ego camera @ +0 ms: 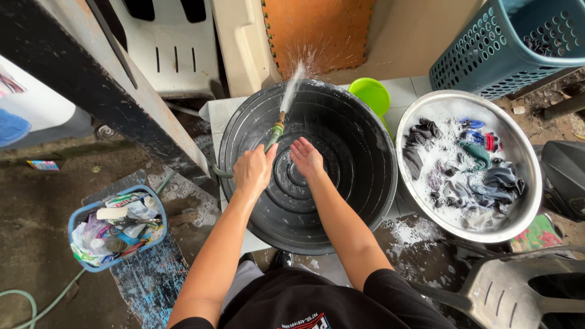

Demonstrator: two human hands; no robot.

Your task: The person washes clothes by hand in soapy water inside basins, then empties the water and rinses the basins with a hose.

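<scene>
My left hand (pixel 253 170) grips a green hose (pixel 272 137) with a brass nozzle, and water sprays from it against the far inner wall of a large black basin (pixel 359 183). My right hand (pixel 306 158) is spread flat on the ribbed bottom of the basin, fingers apart, just right of the hose. The basin looks wet and holds no clothes.
A metal bowl (pixel 524 158) of soapy dark clothes sits to the right. A teal laundry basket (pixel 487 55) stands at the back right, a green scoop (pixel 370 94) behind the basin. A blue tub (pixel 79 216) of packets sits left. A grey plastic chair (pixel 518 292) is near right.
</scene>
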